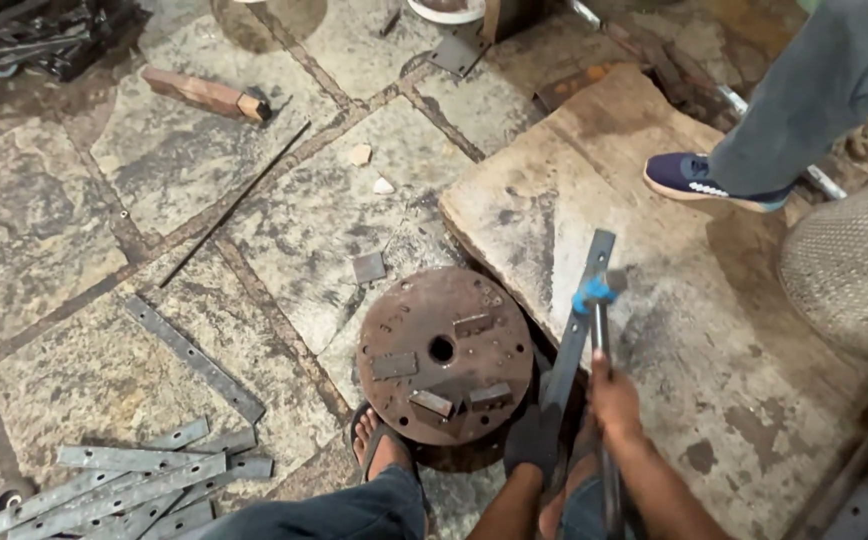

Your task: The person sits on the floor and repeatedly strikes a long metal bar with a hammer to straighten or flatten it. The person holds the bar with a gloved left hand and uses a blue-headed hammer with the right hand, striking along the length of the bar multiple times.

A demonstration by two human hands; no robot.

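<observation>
The left hand [532, 440] clenches the near end of a stiff, heavy flat steel bar [579, 310] right of the rusty disc [444, 352]; the right hand [614, 395] grasps a blue-headed hammer [596, 295] by its handle.

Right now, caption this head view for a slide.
Gloved left hand steadies a metal strip; right hand grips a hammer.

1. The left hand [532, 440] wears a dark glove and is closed in a grip, its forearm rising bare from the lower edge of the view.
2. The right hand [614, 398] is bare, fingers wrapped in a fist, just right of the left and slightly higher.
3. Both forearms run close together, nearly parallel.
4. A sandalled foot [382, 448] sits left of the hands.
</observation>
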